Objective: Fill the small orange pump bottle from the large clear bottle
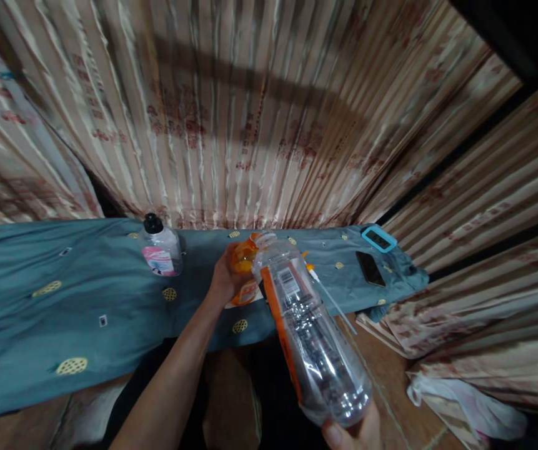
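My right hand point(353, 433) grips the base of a large clear plastic bottle point(310, 331) with an orange label. The bottle is tilted, and its open mouth points up and away, right beside an orange bottle point(244, 269). My left hand point(224, 279) is wrapped around that orange bottle, which stands on the teal cloth point(53, 312). Only my right hand's thumb and fingertips show at the bottom edge.
A small clear bottle point(160, 250) with a black cap and pink label stands on the cloth to the left. A thin syringe-like stick point(327, 294) lies right of the bottles. A dark phone point(370, 268) and a teal-framed device point(378, 238) lie at the right end. Striped curtains point(250, 125) hang behind.
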A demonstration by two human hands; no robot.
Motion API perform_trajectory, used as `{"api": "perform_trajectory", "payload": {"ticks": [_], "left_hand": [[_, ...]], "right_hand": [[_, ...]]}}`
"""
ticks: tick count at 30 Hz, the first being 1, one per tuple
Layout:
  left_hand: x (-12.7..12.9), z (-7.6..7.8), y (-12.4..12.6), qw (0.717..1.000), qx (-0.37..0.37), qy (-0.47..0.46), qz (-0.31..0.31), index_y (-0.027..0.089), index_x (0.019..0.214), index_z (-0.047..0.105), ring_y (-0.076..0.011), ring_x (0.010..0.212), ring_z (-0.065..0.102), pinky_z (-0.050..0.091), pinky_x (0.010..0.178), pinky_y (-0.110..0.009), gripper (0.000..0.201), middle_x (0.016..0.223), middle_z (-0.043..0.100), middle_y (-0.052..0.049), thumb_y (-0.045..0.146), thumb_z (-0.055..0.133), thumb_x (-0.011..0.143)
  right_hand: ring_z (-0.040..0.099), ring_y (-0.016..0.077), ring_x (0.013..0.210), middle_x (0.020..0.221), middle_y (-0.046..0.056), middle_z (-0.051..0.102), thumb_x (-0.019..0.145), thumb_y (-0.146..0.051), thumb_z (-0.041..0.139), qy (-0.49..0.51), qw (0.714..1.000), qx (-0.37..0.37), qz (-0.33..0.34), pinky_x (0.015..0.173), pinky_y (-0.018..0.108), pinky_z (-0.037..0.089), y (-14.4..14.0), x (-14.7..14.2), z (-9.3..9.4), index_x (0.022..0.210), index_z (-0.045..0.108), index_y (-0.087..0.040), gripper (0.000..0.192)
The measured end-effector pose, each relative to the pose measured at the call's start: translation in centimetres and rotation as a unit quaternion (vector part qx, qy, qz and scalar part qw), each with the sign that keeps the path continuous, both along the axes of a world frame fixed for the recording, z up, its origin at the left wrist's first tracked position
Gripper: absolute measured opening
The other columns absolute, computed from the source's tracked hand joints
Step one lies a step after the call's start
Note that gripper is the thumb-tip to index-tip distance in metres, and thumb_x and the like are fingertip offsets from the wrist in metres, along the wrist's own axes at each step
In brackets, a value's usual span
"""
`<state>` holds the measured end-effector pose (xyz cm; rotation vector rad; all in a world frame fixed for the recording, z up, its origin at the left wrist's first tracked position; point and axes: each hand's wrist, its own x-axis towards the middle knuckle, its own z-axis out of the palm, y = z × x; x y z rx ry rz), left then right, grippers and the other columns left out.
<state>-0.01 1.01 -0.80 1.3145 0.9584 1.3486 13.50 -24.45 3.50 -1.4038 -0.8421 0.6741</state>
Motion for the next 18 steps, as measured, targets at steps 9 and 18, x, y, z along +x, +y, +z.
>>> {"api": "perform_trajectory", "payload": {"ticks": [9,18], "left_hand": [[-0.1,-0.1,0.0,1.0,-0.016,0.011,0.006,0.019,0.11,0.062,-0.0301,0.106,0.073,0.057,0.1,-0.047,0.068,0.111,0.075,-0.008,0.033,0.091,0.05],[-0.2,0.3,0.0,1.0,-0.028,0.009,-0.002,0.02,0.109,0.062,-0.0302,0.103,0.074,0.059,0.094,-0.043,0.072,0.109,0.077,-0.008,0.036,0.093,0.046]], "right_hand": [[0.08,0.0405,0.096,0.088,0.009,0.081,0.068,-0.072,0.086,0.053,0.999,-0.003,-0.011,0.087,0.047,0.063,-0.5,0.7,0.2,0.14,0.061,-0.019,0.094],[0.08,0.0411,0.1,0.09,0.008,0.082,0.046,-0.084,0.089,0.07,0.996,-0.026,0.043,0.086,0.045,0.064,0.3,1.8,0.6,0.143,0.059,-0.02,0.12]]}}
